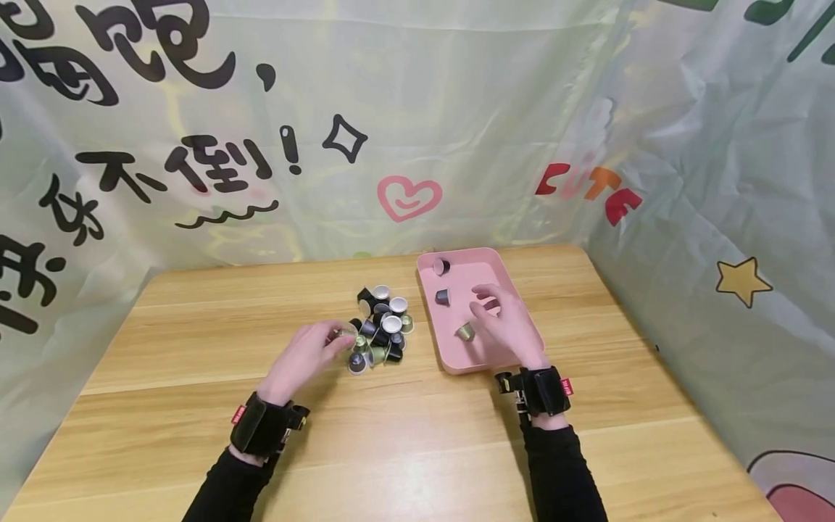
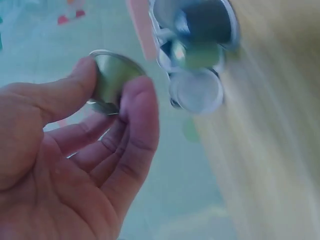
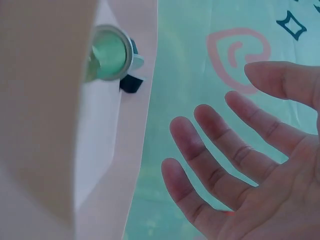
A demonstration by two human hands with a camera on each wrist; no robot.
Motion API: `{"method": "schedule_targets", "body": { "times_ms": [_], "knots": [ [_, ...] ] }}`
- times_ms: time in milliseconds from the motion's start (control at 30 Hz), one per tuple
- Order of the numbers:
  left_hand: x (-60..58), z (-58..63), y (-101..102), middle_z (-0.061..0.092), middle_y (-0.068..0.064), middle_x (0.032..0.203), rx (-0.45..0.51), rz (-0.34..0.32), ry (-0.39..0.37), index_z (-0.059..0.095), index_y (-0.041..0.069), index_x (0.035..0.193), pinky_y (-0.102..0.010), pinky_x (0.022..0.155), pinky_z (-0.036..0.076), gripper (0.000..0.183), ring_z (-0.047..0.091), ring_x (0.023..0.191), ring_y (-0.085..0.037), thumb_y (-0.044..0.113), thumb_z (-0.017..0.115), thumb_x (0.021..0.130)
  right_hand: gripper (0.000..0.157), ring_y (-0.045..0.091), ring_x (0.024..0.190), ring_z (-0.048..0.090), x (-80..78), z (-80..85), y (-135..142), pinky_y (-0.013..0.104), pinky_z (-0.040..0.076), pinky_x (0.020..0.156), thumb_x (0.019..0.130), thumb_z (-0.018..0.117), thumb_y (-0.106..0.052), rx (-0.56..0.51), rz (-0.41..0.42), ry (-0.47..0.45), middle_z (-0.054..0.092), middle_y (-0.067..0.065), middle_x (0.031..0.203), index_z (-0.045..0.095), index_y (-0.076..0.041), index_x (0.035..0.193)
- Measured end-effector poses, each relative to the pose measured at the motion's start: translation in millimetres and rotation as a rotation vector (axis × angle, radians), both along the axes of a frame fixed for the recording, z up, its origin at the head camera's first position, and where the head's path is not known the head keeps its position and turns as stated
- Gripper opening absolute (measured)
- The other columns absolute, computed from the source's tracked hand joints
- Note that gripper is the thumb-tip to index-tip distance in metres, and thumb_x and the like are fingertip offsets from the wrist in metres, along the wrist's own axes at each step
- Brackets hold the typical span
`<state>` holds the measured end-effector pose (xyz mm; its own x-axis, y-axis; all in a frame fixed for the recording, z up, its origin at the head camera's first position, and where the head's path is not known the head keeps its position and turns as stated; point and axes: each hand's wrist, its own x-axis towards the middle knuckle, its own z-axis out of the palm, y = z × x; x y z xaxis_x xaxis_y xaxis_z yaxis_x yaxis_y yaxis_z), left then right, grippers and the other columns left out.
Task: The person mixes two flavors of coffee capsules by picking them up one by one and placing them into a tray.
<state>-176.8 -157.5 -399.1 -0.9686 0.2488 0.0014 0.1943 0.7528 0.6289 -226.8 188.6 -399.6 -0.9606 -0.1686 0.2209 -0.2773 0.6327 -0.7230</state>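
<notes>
Between thumb and fingers, my left hand (image 1: 308, 358) pinches a green coffee capsule (image 2: 113, 80) at the left edge of a pile of coffee capsules (image 1: 381, 335). Black, dark blue and green ones lie jumbled there, some with pale lids up. My right hand (image 1: 507, 323) is over the pink tray (image 1: 489, 268), its fingers spread and nothing held. Just left of its fingers, a green capsule (image 1: 466, 332) lies in the tray. Farther back in the tray are a dark blue-grey capsule (image 1: 443, 297) and a black capsule (image 1: 441, 267) on their sides.
Everything stands on a wooden table (image 1: 196, 333). A printed cloth (image 1: 496, 109) hangs behind it and along the right side. Each wrist wears a black strap (image 1: 546, 391) with a small camera. The tray's raised rim is just right of the pile.
</notes>
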Motion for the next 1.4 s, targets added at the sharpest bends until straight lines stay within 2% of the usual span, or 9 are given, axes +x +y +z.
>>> {"method": "schedule_targets", "body": {
  "times_ms": [167,400,500,600,767,967,1100,1233,1400],
  "knots": [
    [-12.6,9.8,22,0.064,-0.005,0.082,0.008,-0.076,-0.003,0.069,0.007,0.104,-0.025,0.062,0.043,0.025,0.051,0.069,-0.012,0.03,0.061,0.1,0.035,0.04,0.106,0.066,-2.2,-0.8,7,0.052,0.054,0.092,0.097,0.063,-0.015,-0.017,-0.038,0.013,0.068,0.025,0.123,0.062,0.001,0.129],
    [-29.7,12.6,54,0.045,0.007,0.066,0.073,-0.184,0.012,0.071,0.009,0.098,-0.021,0.055,0.033,0.022,0.04,0.058,-0.009,0.03,0.064,0.099,0.036,0.04,0.106,0.066,-2.8,-0.6,12,0.052,0.055,0.092,0.097,0.064,-0.015,-0.023,-0.047,0.015,0.067,0.025,0.125,0.062,0.001,0.129],
    [-38.2,12.2,63,0.048,0.004,0.061,0.134,-0.222,-0.017,0.07,0.009,0.092,-0.02,0.052,0.033,0.022,0.044,0.053,-0.01,0.029,0.063,0.099,0.035,0.04,0.105,0.067,-3.2,-0.4,12,0.051,0.055,0.092,0.097,0.064,-0.016,-0.027,-0.047,0.017,0.067,0.025,0.125,0.063,0.0,0.128],
    [-47.1,9.4,70,0.061,-0.008,0.063,0.198,-0.252,-0.054,0.068,0.005,0.089,-0.019,0.051,0.04,0.026,0.057,0.054,-0.021,0.027,0.061,0.101,0.035,0.039,0.106,0.067,-2.9,-0.5,11,0.05,0.055,0.091,0.097,0.064,-0.016,-0.028,-0.048,0.017,0.067,0.024,0.127,0.063,0.0,0.128],
    [-58.7,4.4,79,0.069,-0.021,0.073,0.256,-0.212,-0.126,0.072,0.001,0.1,-0.022,0.056,0.05,0.028,0.068,0.067,-0.037,0.026,0.061,0.101,0.035,0.037,0.108,0.066,-1.8,-0.8,10,0.05,0.055,0.092,0.097,0.064,-0.017,-0.031,-0.044,0.009,0.066,0.023,0.129,0.063,-0.001,0.129],
    [-69.8,0.7,92,0.068,-0.023,0.073,0.344,-0.173,-0.205,0.071,-0.001,0.104,-0.021,0.058,0.048,0.029,0.066,0.075,-0.044,0.026,0.062,0.1,0.035,0.038,0.108,0.066,0.0,0.1,8,0.052,0.055,0.093,0.097,0.063,-0.016,-0.038,-0.042,0.006,0.066,0.024,0.129,0.063,-0.001,0.129],
    [-76.8,-1.6,103,0.072,-0.028,0.084,0.362,-0.139,-0.246,0.071,0.0,0.111,-0.021,0.058,0.048,0.028,0.068,0.078,-0.042,0.024,0.063,0.1,0.035,0.038,0.107,0.066,0.0,-0.6,8,0.051,0.054,0.093,0.097,0.063,-0.016,-0.033,-0.042,0.011,0.066,0.024,0.129,0.063,0.0,0.128],
    [-78.3,-0.4,108,0.072,-0.031,0.101,0.364,-0.145,-0.263,0.061,-0.004,0.131,-0.023,0.059,0.05,0.038,0.07,0.088,-0.041,0.019,0.061,0.1,0.035,0.038,0.106,0.066,-0.3,-0.7,8,0.051,0.055,0.093,0.096,0.064,-0.016,-0.03,-0.044,0.013,0.066,0.025,0.129,0.063,0.0,0.128],
    [-72.3,1.0,98,0.068,-0.03,0.12,0.386,-0.17,-0.232,0.046,-0.009,0.144,-0.042,0.084,0.06,0.05,0.069,0.106,-0.043,0.013,0.058,0.101,0.036,0.039,0.108,0.066,-0.4,0.2,8,0.052,0.055,0.093,0.097,0.064,-0.016,-0.031,-0.046,0.004,0.066,0.024,0.129,0.062,0.0,0.129]
  ]
}}
